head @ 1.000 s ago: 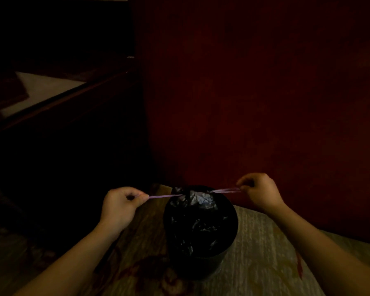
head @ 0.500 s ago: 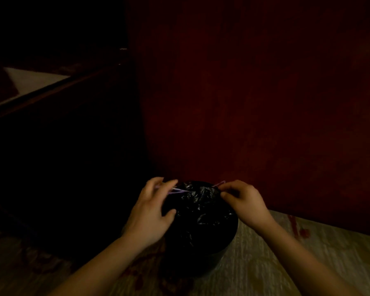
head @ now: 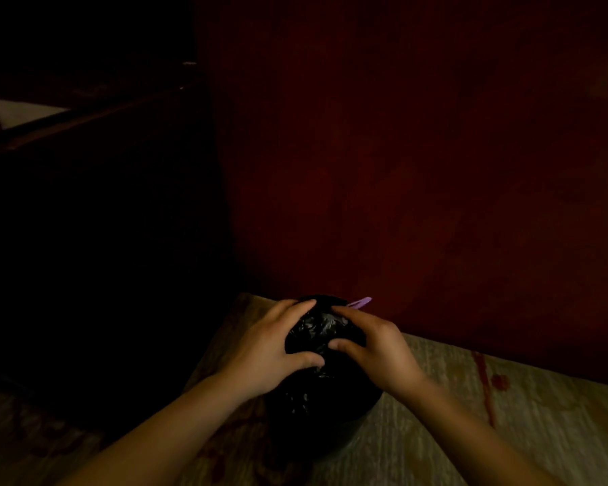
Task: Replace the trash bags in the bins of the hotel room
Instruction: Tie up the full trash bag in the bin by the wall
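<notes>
Bag [head: 318, 327] black, crumpled, bunched at top of bin [head: 330, 419]; bin on patterned carpet [head: 506, 433] beside red wall [head: 401, 170]. Left hand [head: 271, 349], right hand [head: 376, 349] curled round bag top, thumbs pressing in. Purple drawstring [head: 360, 302] pokes out behind right fingers.

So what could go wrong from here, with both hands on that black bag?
Three guesses, since the scene is dim. The left hand and right hand grip the bunched top of the bag, so the plastic might tear if pulled hard. A purple drawstring end pokes out loose behind, so the neck may reopen. Nothing holds the bin, so lifting the bag might drag or tip it.
</notes>
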`<state>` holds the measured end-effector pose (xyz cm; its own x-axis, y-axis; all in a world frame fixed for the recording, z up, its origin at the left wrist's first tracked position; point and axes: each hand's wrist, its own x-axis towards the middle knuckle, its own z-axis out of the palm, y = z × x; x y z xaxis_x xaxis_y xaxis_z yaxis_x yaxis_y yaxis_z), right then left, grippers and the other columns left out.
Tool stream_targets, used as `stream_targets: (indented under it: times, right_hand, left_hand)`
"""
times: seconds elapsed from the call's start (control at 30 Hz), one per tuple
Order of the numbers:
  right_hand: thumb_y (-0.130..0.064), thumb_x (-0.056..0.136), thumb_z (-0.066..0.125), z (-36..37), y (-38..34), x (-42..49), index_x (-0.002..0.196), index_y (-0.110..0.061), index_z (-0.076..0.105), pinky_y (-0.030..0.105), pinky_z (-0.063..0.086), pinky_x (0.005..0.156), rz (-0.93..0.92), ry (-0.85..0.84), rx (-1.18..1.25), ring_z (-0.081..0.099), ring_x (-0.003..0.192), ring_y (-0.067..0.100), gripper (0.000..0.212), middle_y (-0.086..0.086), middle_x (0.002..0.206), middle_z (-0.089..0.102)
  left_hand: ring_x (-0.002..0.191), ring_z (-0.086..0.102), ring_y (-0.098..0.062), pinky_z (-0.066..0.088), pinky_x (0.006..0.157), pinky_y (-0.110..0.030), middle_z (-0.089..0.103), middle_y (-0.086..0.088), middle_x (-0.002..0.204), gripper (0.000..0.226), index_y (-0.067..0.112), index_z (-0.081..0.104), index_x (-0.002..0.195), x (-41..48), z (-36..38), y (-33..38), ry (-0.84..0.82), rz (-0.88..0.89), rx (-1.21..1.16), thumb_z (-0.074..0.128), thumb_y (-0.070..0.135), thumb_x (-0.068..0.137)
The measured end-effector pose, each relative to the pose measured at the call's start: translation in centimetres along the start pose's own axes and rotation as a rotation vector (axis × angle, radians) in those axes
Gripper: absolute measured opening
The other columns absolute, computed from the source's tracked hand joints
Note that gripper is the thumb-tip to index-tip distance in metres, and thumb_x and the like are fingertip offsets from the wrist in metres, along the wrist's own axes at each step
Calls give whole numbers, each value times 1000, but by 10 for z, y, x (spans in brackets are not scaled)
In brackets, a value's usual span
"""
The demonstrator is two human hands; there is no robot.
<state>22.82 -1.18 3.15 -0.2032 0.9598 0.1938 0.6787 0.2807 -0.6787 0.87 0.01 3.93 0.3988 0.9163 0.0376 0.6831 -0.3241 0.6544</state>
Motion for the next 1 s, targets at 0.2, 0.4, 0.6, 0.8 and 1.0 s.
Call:
stream_targets:
  times: [0.2, 0.4, 0.6, 0.8, 1.0]
  right_hand:
    - [-29, 90, 71, 7, 2, -2, 139, -37, 52, 22, 48, 99, -61, 33, 76, 56, 117, -5, 53, -19, 127, 60]
    - [-68, 84, 60, 9, 6, -9, 151, -49, 19, 28, 38, 105, -245, -134, -288, 33, 137, 10, 81, -10, 154, 31]
    - [-42, 86, 70, 15, 9, -8, 129, -26, 63, 23, 46, 84, -185, -71, -177, 58, 104, 9, 47, -6, 112, 70]
    - [-45, 85, 71, 9, 7, -3, 123, -24, 68, 18, 41, 79, -29, -113, -149, 63, 104, 11, 43, -4, 114, 71]
    - [-47, 78, 77, 0, -2, 1, 112, -28, 72, 34, 55, 83, 93, -225, 135, 67, 94, 3, 39, -7, 102, 74]
  left_hand:
    - [94, 62, 4, 47, 80, -9, 67, 18, 99, 20, 30, 72, 106, 10, 9, -2, 158, -45, -179, 73, 34, 87]
    - [84, 72, -11, 58, 80, -46, 76, 2, 88, 6, 21, 76, 92, 12, 9, -5, 125, -151, -443, 70, 24, 90]
    - [105, 56, 4, 47, 85, -18, 58, 20, 115, 42, 40, 60, 120, 8, 9, 1, 17, -152, -382, 76, 44, 81]
    - [109, 47, 14, 38, 87, -4, 51, 28, 114, 55, 41, 61, 119, 4, 7, 1, -22, 24, -93, 85, 41, 70]
    - [89, 66, 3, 53, 84, -25, 74, 13, 88, 22, 33, 73, 88, 8, 5, -4, 48, -115, -363, 79, 14, 81]
